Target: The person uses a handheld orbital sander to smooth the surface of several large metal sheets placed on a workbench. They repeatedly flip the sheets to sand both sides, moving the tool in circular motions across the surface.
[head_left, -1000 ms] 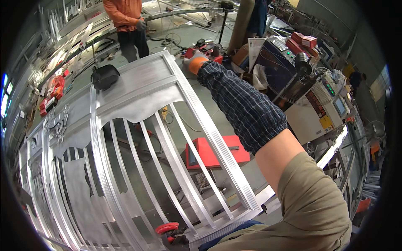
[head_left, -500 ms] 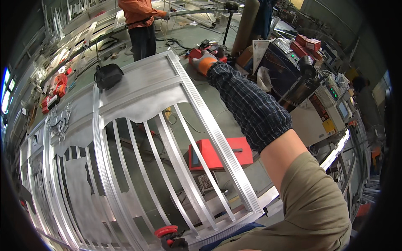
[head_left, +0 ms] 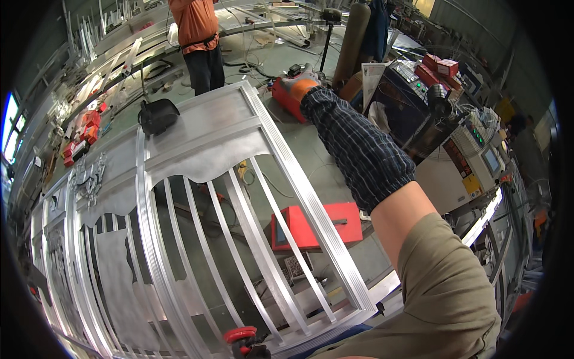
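My right arm stretches forward past the metal frame. My right hand (head_left: 304,85), in a grey and orange glove, is closed on a red box (head_left: 287,99) on the floor, which sits tilted; the fingertips are mostly hidden. A dark plaid sleeve cover (head_left: 359,146) is on that forearm. To its left lies a large silver metal panel frame (head_left: 311,197) with upright bars and wavy-edged sheets. A black welding mask (head_left: 158,115) rests on its far part. At the near edge sits a red and black round tool (head_left: 240,335). My left hand is out of view.
A second red machine box (head_left: 342,222) with a handle stands on the floor beyond the bars. A person in an orange top (head_left: 196,30) stands at the far side. At right are a control cabinet (head_left: 463,161) and a tall gas cylinder (head_left: 351,42). Cables trail over the floor.
The red box under my right glove has turned and tilted, and my glove has shifted slightly right. The person in orange has raised their arms. The view has shifted a little.
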`<move>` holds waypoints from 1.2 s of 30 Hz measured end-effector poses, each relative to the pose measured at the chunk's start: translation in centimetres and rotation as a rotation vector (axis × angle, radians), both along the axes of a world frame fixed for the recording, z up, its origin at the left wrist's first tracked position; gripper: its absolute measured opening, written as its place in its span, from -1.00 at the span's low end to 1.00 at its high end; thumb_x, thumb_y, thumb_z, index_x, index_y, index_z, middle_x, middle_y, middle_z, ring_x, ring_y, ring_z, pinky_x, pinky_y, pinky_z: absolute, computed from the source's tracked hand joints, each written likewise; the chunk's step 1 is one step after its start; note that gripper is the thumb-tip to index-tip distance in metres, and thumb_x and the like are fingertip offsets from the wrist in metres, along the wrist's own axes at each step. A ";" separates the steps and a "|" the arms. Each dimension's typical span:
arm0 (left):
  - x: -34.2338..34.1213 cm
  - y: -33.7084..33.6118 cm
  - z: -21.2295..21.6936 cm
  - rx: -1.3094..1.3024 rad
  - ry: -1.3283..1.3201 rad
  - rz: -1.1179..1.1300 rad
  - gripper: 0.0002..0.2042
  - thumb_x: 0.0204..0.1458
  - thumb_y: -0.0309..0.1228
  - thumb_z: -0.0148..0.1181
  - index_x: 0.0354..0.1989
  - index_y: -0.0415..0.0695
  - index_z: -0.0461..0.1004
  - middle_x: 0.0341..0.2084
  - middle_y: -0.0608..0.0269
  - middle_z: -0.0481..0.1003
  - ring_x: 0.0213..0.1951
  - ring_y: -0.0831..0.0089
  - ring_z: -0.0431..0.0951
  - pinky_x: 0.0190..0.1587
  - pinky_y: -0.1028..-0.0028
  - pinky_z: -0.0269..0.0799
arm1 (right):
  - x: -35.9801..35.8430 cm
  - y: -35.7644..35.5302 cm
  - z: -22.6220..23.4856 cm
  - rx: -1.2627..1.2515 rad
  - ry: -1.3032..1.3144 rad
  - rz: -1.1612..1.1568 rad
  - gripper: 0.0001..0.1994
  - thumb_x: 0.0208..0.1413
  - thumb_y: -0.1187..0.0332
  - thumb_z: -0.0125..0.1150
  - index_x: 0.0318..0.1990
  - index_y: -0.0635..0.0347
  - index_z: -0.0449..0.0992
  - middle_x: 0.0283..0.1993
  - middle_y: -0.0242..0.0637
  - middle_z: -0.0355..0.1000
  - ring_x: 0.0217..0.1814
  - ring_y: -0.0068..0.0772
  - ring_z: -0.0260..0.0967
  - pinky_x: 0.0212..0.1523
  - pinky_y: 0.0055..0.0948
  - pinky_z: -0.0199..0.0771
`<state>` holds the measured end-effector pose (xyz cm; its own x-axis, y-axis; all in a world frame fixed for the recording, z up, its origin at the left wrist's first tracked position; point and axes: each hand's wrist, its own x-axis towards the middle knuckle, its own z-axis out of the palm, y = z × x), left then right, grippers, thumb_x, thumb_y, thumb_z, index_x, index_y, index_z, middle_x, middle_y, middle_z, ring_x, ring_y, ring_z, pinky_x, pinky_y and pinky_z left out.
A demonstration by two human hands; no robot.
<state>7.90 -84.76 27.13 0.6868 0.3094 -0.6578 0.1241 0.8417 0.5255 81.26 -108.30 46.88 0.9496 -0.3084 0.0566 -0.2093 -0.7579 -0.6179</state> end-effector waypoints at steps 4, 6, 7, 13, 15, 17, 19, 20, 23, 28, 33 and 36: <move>-1.2 -0.5 -0.1 -0.064 0.010 0.033 -0.52 0.31 0.12 0.04 0.16 0.01 0.46 0.02 0.26 0.56 -0.16 0.37 0.52 -0.10 0.29 0.48 | 1.3 -0.3 2.1 -0.008 -0.024 -0.153 0.17 -0.09 -0.19 0.51 0.54 0.25 -0.03 0.55 0.09 0.05 0.57 0.06 0.07 0.52 -0.08 0.18; -1.9 -0.6 -0.1 -0.090 0.011 0.048 -0.51 0.31 0.13 0.04 0.16 0.02 0.46 0.03 0.26 0.56 -0.17 0.37 0.52 -0.11 0.29 0.48 | 2.7 -0.6 2.5 0.026 -0.009 -0.185 0.32 -0.18 -0.21 0.54 0.59 0.21 -0.21 0.65 0.01 -0.15 0.66 0.01 -0.11 0.58 -0.11 0.08; -2.7 -0.7 0.0 -0.108 0.014 0.061 -0.51 0.31 0.13 0.04 0.17 0.02 0.46 0.04 0.26 0.56 -0.17 0.38 0.51 -0.12 0.30 0.48 | 3.1 0.2 2.6 0.036 -0.027 -0.182 0.33 -0.17 -0.22 0.54 0.59 0.20 -0.23 0.65 0.01 -0.16 0.66 0.02 -0.13 0.59 -0.10 0.06; -6.5 -0.6 0.8 -0.174 0.010 0.051 -0.50 0.32 0.15 0.02 0.18 0.03 0.45 0.07 0.27 0.56 -0.19 0.38 0.51 -0.12 0.30 0.48 | 5.2 3.2 3.7 0.089 -0.135 -0.200 0.36 -0.12 -0.32 0.48 0.61 0.14 -0.35 0.66 0.02 -0.19 0.69 0.07 -0.22 0.62 -0.04 -0.07; -7.3 -0.7 1.3 -0.193 0.043 0.084 -0.46 0.32 0.15 0.01 0.21 -0.02 0.44 0.01 0.26 0.57 -0.23 0.41 0.51 -0.13 0.34 0.48 | 7.6 2.0 4.1 0.068 -0.076 -0.268 0.32 -0.06 -0.39 0.37 0.62 0.11 -0.36 0.69 -0.07 -0.25 0.71 -0.03 -0.26 0.65 -0.03 -0.21; -8.8 -1.0 1.9 -0.185 0.075 0.154 -0.42 0.32 0.16 0.00 0.24 -0.07 0.42 -0.04 0.25 0.58 -0.26 0.43 0.51 -0.14 0.38 0.49 | 6.9 3.9 3.4 0.064 -0.083 -0.258 0.05 0.09 -0.40 0.19 0.52 0.14 -0.02 0.49 -0.05 0.05 0.55 -0.04 0.00 0.50 -0.01 0.01; -9.6 -2.0 1.4 -0.230 0.093 0.185 -0.39 0.32 0.17 0.00 0.26 -0.11 0.40 -0.09 0.24 0.59 -0.30 0.45 0.51 -0.15 0.42 0.49 | 9.4 1.5 2.7 0.220 -0.104 -0.074 -0.23 0.29 -0.32 0.01 0.32 0.21 0.42 0.06 -0.07 0.45 0.14 -0.08 0.38 0.15 -0.02 0.39; -10.6 -2.2 0.3 -0.223 0.086 0.184 -0.38 0.30 0.19 0.02 0.31 -0.05 0.37 -0.03 0.24 0.57 -0.26 0.44 0.51 -0.13 0.36 0.48 | 8.8 1.1 2.8 0.438 -0.005 0.100 -0.29 0.36 -0.28 -0.07 0.23 0.22 0.52 -0.14 -0.16 0.51 -0.10 -0.17 0.47 -0.04 -0.07 0.50; -10.8 -2.0 -4.7 -0.261 -0.037 0.208 -0.38 0.25 0.20 0.08 0.35 0.08 0.34 0.09 0.21 0.53 -0.13 0.36 0.52 -0.03 0.22 0.46 | 3.2 3.8 1.6 0.963 -0.013 0.385 -0.34 0.45 -0.23 -0.18 0.05 0.23 0.60 -0.49 -0.46 0.21 -0.51 -0.46 0.15 -0.39 -0.28 0.38; -2.2 -0.2 -1.8 -0.464 -0.486 0.378 -0.57 0.23 0.04 0.16 0.13 0.05 0.44 0.04 0.09 0.52 0.09 0.18 0.52 0.22 0.13 0.42 | -13.2 10.4 -1.6 1.336 -0.123 0.385 -0.44 0.37 -0.20 0.05 -0.25 0.21 0.53 -0.70 -0.41 0.16 -0.73 -0.44 0.13 -0.63 -0.31 0.32; 6.1 1.1 3.1 -0.395 -0.520 0.250 -0.26 0.12 0.31 0.07 0.26 -0.05 0.46 0.00 0.12 0.61 0.07 0.05 0.59 0.42 -0.28 0.10 | -33.2 12.2 -2.9 1.666 0.160 0.138 -0.55 0.41 -0.22 -0.05 -0.34 -0.10 0.39 -0.73 -0.58 -0.14 -0.73 -0.51 -0.17 -0.56 -0.37 0.06; 7.0 0.6 6.2 -0.426 -0.605 0.346 -0.23 0.11 0.26 0.18 0.30 -0.12 0.44 -0.02 -0.05 0.64 0.17 -0.13 0.53 0.47 -0.25 0.04 | -43.1 11.6 -5.5 1.711 0.311 0.116 -0.53 0.45 -0.19 -0.12 -0.35 -0.05 0.37 -0.71 -0.54 -0.13 -0.72 -0.50 -0.10 -0.53 -0.35 0.19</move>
